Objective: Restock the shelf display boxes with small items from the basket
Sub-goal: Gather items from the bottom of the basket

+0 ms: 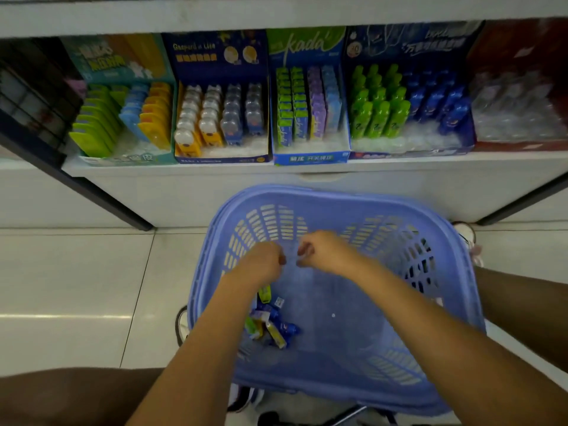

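Observation:
A lilac plastic basket (470, 302) stands on the floor below the shelf. A small pile of wrapped items (270, 325), yellow, green and blue, lies at its bottom left. My left hand (266, 261) and my right hand (325, 250) meet above the basket's middle, fingers curled. Between their fingertips they pinch a small clear packet (292, 256), which is blurred. On the shelf stand display boxes: a teal one (123, 159), a navy one (221, 159), a blue "kada" one (310, 158) and a blue one with green and blue bottles (412, 150).
A red box (516, 146) with clear packets stands at the shelf's right end. A dark rack (33, 96) borders the shelf on the left. White tiled floor (76, 287) lies left of the basket. My knees show at the bottom corners.

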The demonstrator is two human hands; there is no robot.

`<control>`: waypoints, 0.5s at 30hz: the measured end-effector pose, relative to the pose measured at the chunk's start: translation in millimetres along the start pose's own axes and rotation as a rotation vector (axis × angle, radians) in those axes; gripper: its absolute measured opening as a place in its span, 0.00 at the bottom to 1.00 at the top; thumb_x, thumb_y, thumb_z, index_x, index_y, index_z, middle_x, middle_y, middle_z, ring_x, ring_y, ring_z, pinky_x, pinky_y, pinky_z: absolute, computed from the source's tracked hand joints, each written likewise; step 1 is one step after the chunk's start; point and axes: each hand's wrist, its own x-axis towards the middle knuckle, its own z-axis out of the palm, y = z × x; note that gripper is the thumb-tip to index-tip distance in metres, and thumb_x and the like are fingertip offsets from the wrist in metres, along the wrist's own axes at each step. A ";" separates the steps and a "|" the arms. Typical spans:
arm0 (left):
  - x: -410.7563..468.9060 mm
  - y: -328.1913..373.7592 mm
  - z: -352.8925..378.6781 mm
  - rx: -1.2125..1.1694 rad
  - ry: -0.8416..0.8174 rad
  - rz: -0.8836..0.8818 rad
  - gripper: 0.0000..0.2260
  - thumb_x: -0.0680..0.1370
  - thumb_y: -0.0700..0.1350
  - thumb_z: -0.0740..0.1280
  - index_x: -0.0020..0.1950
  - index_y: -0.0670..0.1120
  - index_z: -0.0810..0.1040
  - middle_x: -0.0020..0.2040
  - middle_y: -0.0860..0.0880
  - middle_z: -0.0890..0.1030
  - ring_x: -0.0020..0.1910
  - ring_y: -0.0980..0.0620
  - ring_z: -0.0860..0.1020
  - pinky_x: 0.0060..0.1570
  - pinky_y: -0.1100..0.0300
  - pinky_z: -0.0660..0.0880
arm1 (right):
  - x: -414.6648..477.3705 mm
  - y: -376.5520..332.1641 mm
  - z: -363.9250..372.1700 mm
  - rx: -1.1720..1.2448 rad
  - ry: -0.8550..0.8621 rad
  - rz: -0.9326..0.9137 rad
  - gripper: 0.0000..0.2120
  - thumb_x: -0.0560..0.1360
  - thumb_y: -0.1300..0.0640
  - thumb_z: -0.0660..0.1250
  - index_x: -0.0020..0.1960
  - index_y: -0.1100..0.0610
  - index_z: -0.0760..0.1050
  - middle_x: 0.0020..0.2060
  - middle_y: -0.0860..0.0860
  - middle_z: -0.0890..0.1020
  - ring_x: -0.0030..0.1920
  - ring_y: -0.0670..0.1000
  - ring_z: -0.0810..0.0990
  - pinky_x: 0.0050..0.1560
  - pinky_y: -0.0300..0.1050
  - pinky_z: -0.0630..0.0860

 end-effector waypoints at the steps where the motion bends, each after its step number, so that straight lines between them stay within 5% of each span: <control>1: 1.0 -7.4 14.1 0.007 -0.174 -0.043 0.14 0.81 0.36 0.57 0.64 0.38 0.76 0.55 0.44 0.76 0.53 0.49 0.74 0.50 0.63 0.68 | 1.0 8.3 23.9 -0.038 -0.159 0.038 0.14 0.73 0.57 0.70 0.57 0.59 0.79 0.55 0.55 0.81 0.53 0.51 0.79 0.55 0.43 0.73; 4: 1.4 -28.5 53.3 0.176 -0.391 -0.108 0.14 0.81 0.36 0.57 0.65 0.33 0.72 0.61 0.36 0.75 0.61 0.41 0.74 0.61 0.53 0.68 | 4.8 24.8 79.5 -0.135 -0.390 0.023 0.18 0.73 0.58 0.70 0.62 0.60 0.76 0.59 0.57 0.79 0.59 0.56 0.77 0.59 0.45 0.71; 7: 3.2 -41.7 80.6 0.313 -0.450 -0.137 0.13 0.80 0.36 0.58 0.63 0.34 0.72 0.62 0.34 0.75 0.60 0.38 0.75 0.59 0.50 0.71 | 7.1 24.6 113.5 -0.204 -0.513 -0.008 0.15 0.75 0.60 0.66 0.60 0.65 0.76 0.59 0.62 0.78 0.56 0.57 0.77 0.55 0.47 0.70; 15: 30.0 -48.9 89.9 0.461 -0.376 -0.053 0.14 0.80 0.39 0.57 0.62 0.34 0.75 0.62 0.36 0.76 0.62 0.38 0.74 0.57 0.52 0.71 | 10.9 24.4 144.4 -0.260 -0.486 -0.064 0.18 0.75 0.56 0.66 0.62 0.62 0.75 0.59 0.61 0.78 0.58 0.61 0.76 0.57 0.51 0.71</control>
